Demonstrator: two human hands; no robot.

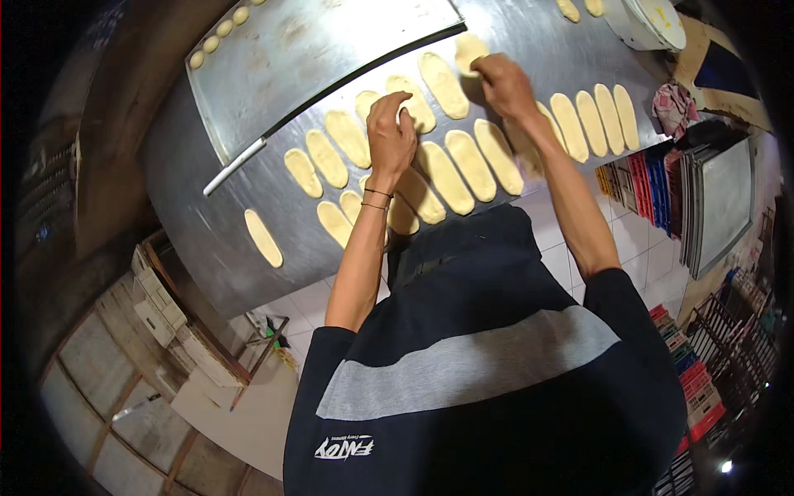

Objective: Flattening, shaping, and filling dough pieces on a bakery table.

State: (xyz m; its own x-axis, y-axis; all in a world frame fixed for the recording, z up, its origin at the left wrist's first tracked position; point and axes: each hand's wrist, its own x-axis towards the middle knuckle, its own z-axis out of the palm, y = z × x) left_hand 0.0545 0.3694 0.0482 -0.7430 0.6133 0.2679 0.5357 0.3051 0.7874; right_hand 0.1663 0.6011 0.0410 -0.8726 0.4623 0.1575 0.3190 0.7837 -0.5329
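Note:
Flattened oval pieces of pale dough (471,167) lie in two uneven rows across the metal worktop (194,240). My right hand (506,89) is at the far row, with thumb and fingers closed on the lower edge of a short dough piece (471,51). Just left of that piece lies a longer dough oval (443,85). Over the middle of the far row hovers my left hand (390,136), its thumb and forefinger apart with nothing seen between them. It is nearest to another dough oval (420,109) and partly covers the pieces beneath it.
A metal baking tray (306,58) lies at the far left, with small dough balls (224,28) along its edge. By its near corner rests a white rolling pin (235,166). A white tub (633,25) and a pinkish cloth (674,109) sit far right; stacked trays (721,207) stand below.

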